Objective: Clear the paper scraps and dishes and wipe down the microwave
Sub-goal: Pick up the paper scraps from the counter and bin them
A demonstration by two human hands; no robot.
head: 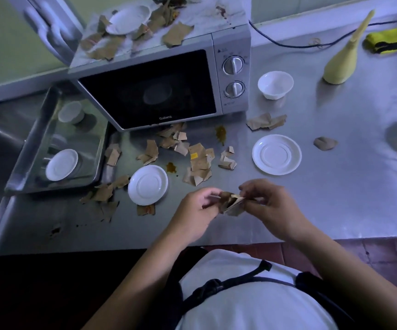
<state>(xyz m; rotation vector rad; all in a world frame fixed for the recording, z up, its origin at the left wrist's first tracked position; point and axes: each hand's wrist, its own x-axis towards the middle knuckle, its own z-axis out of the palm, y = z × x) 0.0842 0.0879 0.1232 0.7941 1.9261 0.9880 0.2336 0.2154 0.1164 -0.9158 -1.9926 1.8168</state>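
Note:
My left hand (196,210) and my right hand (267,202) together hold a small bundle of brown paper scraps (232,203) above the steel counter's front. More torn scraps (198,160) litter the counter before the silver microwave (164,86), whose door is closed. Scraps and a white dish (128,20) lie on the microwave's top. White saucers sit at the left (148,184) and at the right (276,154), and a white bowl (275,85) stands right of the microwave.
A steel tray (29,148) at left holds a saucer and a cup. Brown spills (221,134) stain the counter. A pale yellow cone-shaped cloth (345,58), a yellow-black strap (392,39) and a black cable (295,45) lie at the back right.

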